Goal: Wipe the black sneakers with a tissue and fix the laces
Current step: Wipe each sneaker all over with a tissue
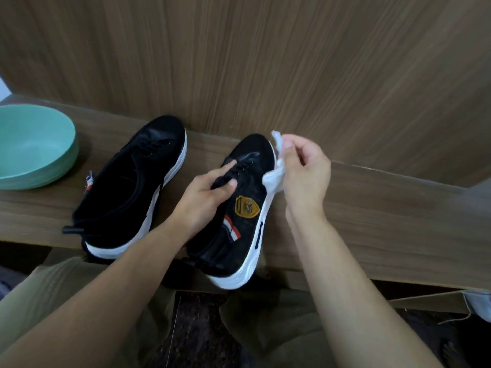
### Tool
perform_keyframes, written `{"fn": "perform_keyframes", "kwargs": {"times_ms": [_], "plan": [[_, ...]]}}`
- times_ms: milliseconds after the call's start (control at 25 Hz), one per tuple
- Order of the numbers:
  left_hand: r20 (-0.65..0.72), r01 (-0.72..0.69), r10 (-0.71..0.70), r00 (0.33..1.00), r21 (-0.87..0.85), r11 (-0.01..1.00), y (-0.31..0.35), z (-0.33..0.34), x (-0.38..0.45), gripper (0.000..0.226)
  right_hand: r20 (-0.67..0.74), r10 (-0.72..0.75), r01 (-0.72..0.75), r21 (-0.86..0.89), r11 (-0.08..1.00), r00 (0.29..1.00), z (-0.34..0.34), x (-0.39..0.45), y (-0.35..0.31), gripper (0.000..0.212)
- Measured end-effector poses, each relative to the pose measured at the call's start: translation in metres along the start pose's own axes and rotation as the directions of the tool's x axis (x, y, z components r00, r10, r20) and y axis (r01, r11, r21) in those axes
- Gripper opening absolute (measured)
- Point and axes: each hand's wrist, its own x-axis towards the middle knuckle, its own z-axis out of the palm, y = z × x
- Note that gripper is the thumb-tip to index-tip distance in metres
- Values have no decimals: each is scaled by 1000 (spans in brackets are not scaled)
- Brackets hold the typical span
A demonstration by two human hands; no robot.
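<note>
My left hand (210, 197) grips the right-hand sneaker (233, 208) across its tongue and laces, thumb and fingers curled over the top to steady it; my right hand (303, 173) pinches a crumpled white tissue (275, 176) and presses it against the white sole edge near the toe, just where the black upper meets it; both sneakers stand on the wooden surface (372, 208), toes pointing to the wooden panel behind, heels hanging a little over the near edge; the other sneaker (132, 192) lies just to the left, untouched by either hand, with a green bowl (34, 147) beyond it. I judge the wiping to be under way on this one shoe and not finished; the dark side by the yellow badge (247, 206) looks faintly dusty; whether the left sneaker has been wiped I cannot tell. The laces on both look loosely done, and fixing them seems yet to come, so most of the job is probably ahead.
</note>
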Motion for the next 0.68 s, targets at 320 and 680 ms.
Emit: {"fn": "perform_keyframes", "kwargs": {"times_ms": [320,680], "plan": [[58,-122,113,992,683,720,-2,26,-14,51,770,76,451,-448,772,634,3,50,70,45],[-9,-10,25,1000,761,648,11,31,-16,52,829,-28,620,-395,677,558,27,58,73,45]]}}
